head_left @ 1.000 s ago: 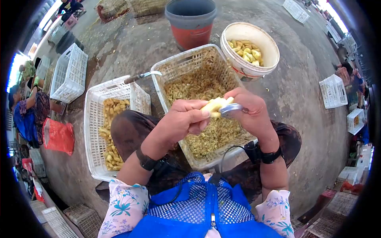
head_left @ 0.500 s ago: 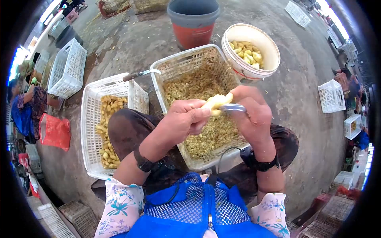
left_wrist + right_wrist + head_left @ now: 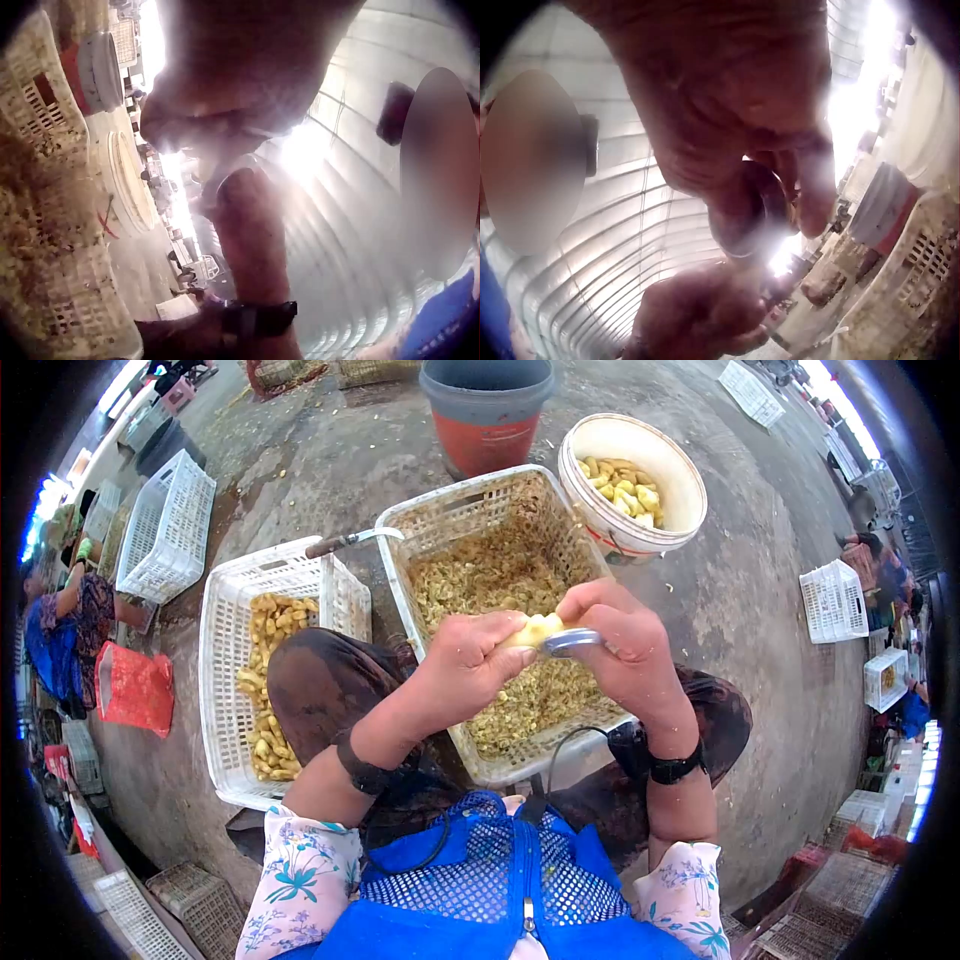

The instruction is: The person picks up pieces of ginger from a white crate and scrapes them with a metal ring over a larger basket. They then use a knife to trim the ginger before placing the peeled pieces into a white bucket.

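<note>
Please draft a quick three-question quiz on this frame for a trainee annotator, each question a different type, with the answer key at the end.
1. Multiple choice: What does the right hand hold beside the yellow piece in the left hand?
A) a red sack
B) a curved metal tool
C) a grey-and-red bucket
2. True or false: The white bucket has yellowish chunks inside.
3. Short answer: In the head view, what lies in the middle crate, below the hands?

Key:
1. B
2. True
3. Loose yellowish-brown scraps
</note>
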Motion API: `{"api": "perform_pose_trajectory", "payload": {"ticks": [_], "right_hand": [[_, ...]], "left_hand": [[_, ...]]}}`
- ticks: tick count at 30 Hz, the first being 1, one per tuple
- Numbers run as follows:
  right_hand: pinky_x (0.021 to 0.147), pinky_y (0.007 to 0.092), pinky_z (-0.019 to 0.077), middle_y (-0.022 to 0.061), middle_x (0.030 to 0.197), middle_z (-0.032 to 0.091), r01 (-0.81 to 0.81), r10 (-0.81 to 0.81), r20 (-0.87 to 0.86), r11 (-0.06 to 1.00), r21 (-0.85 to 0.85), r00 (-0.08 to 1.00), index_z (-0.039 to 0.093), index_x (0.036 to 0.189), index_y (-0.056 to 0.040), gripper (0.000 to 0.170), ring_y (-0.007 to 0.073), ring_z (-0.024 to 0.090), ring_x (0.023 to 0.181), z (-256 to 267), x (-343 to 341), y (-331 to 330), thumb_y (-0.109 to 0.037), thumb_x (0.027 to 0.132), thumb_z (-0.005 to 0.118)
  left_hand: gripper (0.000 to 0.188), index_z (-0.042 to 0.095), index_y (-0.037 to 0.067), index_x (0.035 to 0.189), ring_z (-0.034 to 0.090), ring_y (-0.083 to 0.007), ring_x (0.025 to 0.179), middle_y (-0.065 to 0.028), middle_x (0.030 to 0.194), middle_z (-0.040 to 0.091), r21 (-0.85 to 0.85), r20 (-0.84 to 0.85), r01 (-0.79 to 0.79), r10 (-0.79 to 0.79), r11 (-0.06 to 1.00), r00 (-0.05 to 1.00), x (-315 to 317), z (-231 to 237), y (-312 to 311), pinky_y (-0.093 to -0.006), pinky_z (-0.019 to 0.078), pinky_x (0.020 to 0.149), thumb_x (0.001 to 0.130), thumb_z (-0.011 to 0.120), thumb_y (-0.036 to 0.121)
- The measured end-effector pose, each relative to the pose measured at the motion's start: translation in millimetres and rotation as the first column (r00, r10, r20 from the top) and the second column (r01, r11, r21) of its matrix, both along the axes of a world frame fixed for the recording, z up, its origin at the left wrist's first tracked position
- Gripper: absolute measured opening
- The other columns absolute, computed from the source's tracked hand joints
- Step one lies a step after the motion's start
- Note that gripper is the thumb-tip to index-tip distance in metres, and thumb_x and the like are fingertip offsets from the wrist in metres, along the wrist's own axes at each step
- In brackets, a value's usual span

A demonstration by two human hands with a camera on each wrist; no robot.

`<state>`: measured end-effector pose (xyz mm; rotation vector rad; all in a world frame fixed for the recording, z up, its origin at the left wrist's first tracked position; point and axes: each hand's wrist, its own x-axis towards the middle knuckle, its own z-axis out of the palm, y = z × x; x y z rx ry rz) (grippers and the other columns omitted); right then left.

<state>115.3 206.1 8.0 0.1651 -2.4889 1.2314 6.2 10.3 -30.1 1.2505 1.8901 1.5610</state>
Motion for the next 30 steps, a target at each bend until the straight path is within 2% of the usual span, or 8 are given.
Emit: {"api": "perform_pose_trajectory", "payload": {"ticks": [2,6,9,10,14,23,26,30], "right_hand": [[0.077,0.0308,0.0521,0.0083,0.095,0.069,0.115,-0.112,0.040,0.991,-0.072,0.993,0.067,0.092,-0.0004,0.014,0.0212,0.067,0.088,-0.8,2.2,-1.5,0.003,0.080,0.075],[0.072,0.0263,0.0540,0.0049,0.094,0.072,0.405,-0.370,0.184,0.887,-0.220,0.911,0.072,0.096,0.0005,0.010,0.0114,0.067,0.084,-4.8,4.6,22.3,0.000,0.087,0.069],[0.075,0.0264,0.0543,0.0047,0.097,0.073,0.329,-0.314,0.100,0.914,-0.237,0.944,0.073,0.099,-0.0001,0.012,0.0109,0.068,0.088,1.9,7.2,11.4,-0.002,0.087,0.071],[0.072,0.0277,0.0506,0.0064,0.094,0.071,0.258,-0.253,0.053,0.925,-0.280,0.966,0.069,0.091,0.0004,0.006,0.0136,0.065,0.083,0.3,3.5,2.7,-0.001,0.086,0.072],[0.067,0.0299,0.0493,0.0099,0.091,0.068,0.053,-0.069,-0.136,0.992,-0.117,0.988,0.067,0.092,0.0008,0.011,0.0226,0.064,0.076,-13.7,-7.1,-3.3,0.002,0.083,0.074],[0.061,0.0330,0.0469,0.0106,0.074,0.062,0.114,-0.109,0.072,0.991,-0.068,0.991,0.065,0.086,0.0004,0.009,0.0200,0.061,0.066,-17.3,-4.7,-11.3,-0.002,0.084,0.073],[0.059,0.0324,0.0456,0.0101,0.070,0.060,0.310,-0.319,0.126,0.947,0.084,0.939,0.064,0.083,-0.0007,0.009,0.0168,0.057,0.064,-22.1,-7.4,5.2,-0.005,0.086,0.072],[0.062,0.0317,0.0466,0.0098,0.072,0.063,0.247,-0.222,0.148,0.953,-0.178,0.964,0.068,0.087,-0.0016,0.004,0.0162,0.058,0.066,-8.6,-1.8,5.9,-0.004,0.086,0.070]], "left_hand": [[0.021,0.066,-0.005,0.101,0.064,-0.0288,0.070,-0.0158,0.080,0.063,0.072,0.040,-0.059,0.056,0.996,0.998,4.2,4.4,2.2,-0.0371,0.0499,0.066,0.088,0.069,0.011],[0.030,0.068,-0.002,0.114,0.070,-0.0294,0.080,-0.0174,0.095,0.071,-0.026,-0.188,-0.091,0.085,0.995,0.979,-4.5,2.1,-7.3,-0.0339,0.0532,0.071,0.089,0.071,0.013],[0.029,0.068,0.000,0.112,0.070,-0.0326,0.078,-0.0182,0.092,0.070,-0.007,-0.251,-0.154,0.148,0.988,0.957,1.5,3.8,-5.4,-0.0365,0.0534,0.068,0.086,0.072,0.011],[0.029,0.068,0.000,0.112,0.069,-0.0327,0.077,-0.0177,0.091,0.070,0.016,-0.291,-0.171,0.168,0.985,0.942,3.4,-3.0,-2.8,-0.0373,0.0534,0.067,0.085,0.073,0.011],[0.021,0.066,0.003,0.101,0.066,-0.0337,0.070,-0.0154,0.081,0.066,0.020,-0.364,-0.155,0.151,0.988,0.919,7.5,-8.7,1.2,-0.0403,0.0519,0.062,0.081,0.070,0.006],[0.010,0.060,0.003,0.081,0.059,-0.0371,0.062,-0.0157,0.070,0.055,0.018,-0.456,-0.102,0.099,0.995,0.885,6.8,-14.0,2.8,-0.0431,0.0470,0.055,0.078,0.068,0.006],[0.010,0.061,0.003,0.082,0.060,-0.0368,0.062,-0.0163,0.070,0.056,0.001,-0.420,-0.063,0.057,0.998,0.906,7.9,-8.7,0.7,-0.0430,0.0476,0.056,0.077,0.069,0.006],[0.012,0.065,0.001,0.086,0.061,-0.0364,0.063,-0.0169,0.071,0.057,-0.039,-0.409,-0.103,0.078,0.994,0.909,4.2,-8.9,-1.2,-0.0427,0.0484,0.056,0.076,0.069,0.006]]}}
